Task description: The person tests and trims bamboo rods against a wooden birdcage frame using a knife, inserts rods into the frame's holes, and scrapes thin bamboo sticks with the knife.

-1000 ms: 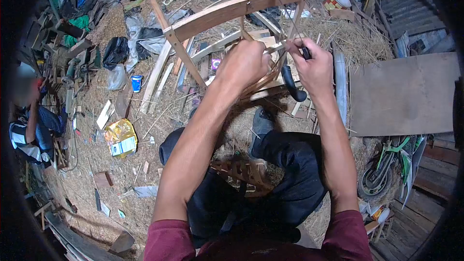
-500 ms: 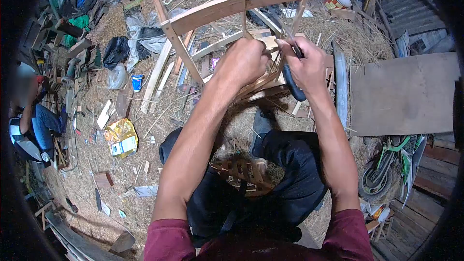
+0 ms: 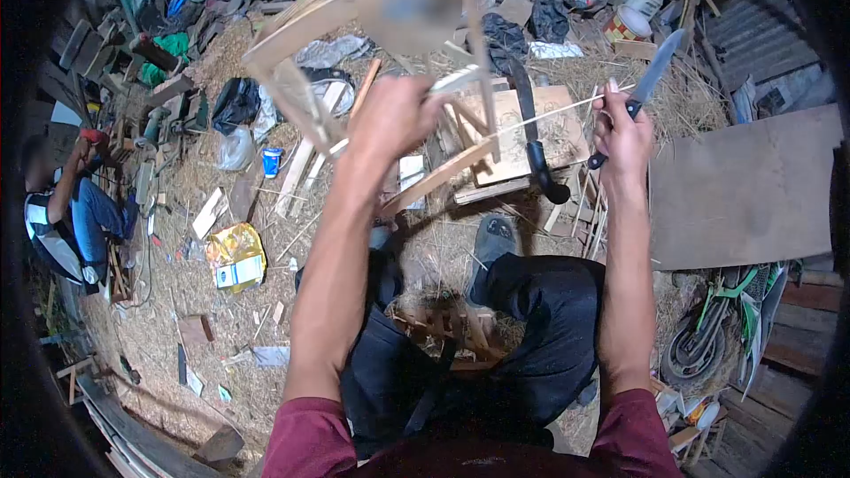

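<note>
In right hand point(image 3: 623, 140), grasping black-handled, silver-bladed knife point(image 3: 657, 73) and thin pale wooden strip point(image 3: 556, 113); leftward of those fingers, curling left hand point(image 3: 388, 121) (hold blurred, unclear) by pale wooden frame point(image 3: 301, 30); seemingly positioning strip, calling for steadiness.

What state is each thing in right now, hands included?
Kitchen knife: blade bare
Right hand: closed around the knife
Thin wooden stick: held near one end
Left hand: blurred, grip unclear
Machete: unsheathed, lying across wooden board
Wooden frame: blurred, uncovered
Yellow bag: crumpled, grounded
</note>
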A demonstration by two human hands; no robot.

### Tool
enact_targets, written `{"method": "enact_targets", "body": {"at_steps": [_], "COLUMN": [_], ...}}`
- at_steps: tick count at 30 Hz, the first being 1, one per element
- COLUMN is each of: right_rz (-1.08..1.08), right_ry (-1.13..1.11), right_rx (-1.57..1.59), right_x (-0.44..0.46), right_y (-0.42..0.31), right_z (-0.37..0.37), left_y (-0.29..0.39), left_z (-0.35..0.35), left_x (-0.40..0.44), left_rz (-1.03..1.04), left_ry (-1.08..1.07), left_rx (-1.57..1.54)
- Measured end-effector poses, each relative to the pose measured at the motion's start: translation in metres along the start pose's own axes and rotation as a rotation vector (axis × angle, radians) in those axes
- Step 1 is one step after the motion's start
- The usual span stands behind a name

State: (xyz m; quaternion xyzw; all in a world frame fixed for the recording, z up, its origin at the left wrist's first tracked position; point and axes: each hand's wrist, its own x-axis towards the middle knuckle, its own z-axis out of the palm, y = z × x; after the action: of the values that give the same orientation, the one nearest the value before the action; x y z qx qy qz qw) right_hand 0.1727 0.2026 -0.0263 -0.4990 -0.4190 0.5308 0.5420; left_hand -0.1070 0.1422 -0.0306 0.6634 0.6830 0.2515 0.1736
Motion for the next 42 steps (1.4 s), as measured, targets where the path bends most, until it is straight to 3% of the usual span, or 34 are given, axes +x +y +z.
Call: {"method": "enact_targets", "body": {"at_steps": [7,8,11,12,15,17,21,27,30,34,37,42], "right_rz": [0.077,0.069,0.086,0.092,0.084,0.073,-0.127,-0.303,-0.209,-0.177,-0.115,-0.116], "right_ry": [-0.021,-0.037,-0.098,-0.096,-0.12,-0.152,-0.209,-0.258,-0.277,-0.304,-0.316,-0.357], "right_rx": [0.17,0.169,0.226,0.245,0.104,-0.091,-0.459,-0.701,-0.621,-0.592,-0.566,-0.489], "right_x": [0.002,-0.001,0.002,0.001,0.0,-0.002,0.003,0.029,0.033,0.037,0.029,0.027], "right_y": [0.008,0.006,0.011,0.01,0.019,0.025,0.06,0.111,0.107,0.1,0.079,0.06], "right_z": [-0.001,0.003,0.013,0.021,0.038,0.047,0.071,0.079,0.079,0.082,0.089,0.092], "left_y": [-0.077,-0.102,-0.117,-0.129,-0.151,-0.173,-0.19,-0.21,-0.224,-0.217,-0.193,-0.101], "left_z": [-0.046,-0.044,-0.055,-0.05,-0.031,0.004,0.07,0.113,0.11,0.101,0.087,0.055], "left_x": [-0.037,-0.04,-0.046,-0.045,-0.039,-0.035,-0.029,-0.027,-0.025,-0.022,-0.015,-0.011], "left_rz": [-0.196,-0.152,-0.309,-0.294,-0.32,-0.306,-0.347,-0.476,-0.477,-0.661,-0.644,-0.152], "left_ry": [0.228,0.287,0.288,0.382,0.5,0.497,0.292,0.138,0.12,0.206,0.185,0.073], "left_rx": [-0.163,-0.091,0.122,0.152,0.186,0.156,0.18,0.189,0.12,0.057,0.103,-0.42]}}
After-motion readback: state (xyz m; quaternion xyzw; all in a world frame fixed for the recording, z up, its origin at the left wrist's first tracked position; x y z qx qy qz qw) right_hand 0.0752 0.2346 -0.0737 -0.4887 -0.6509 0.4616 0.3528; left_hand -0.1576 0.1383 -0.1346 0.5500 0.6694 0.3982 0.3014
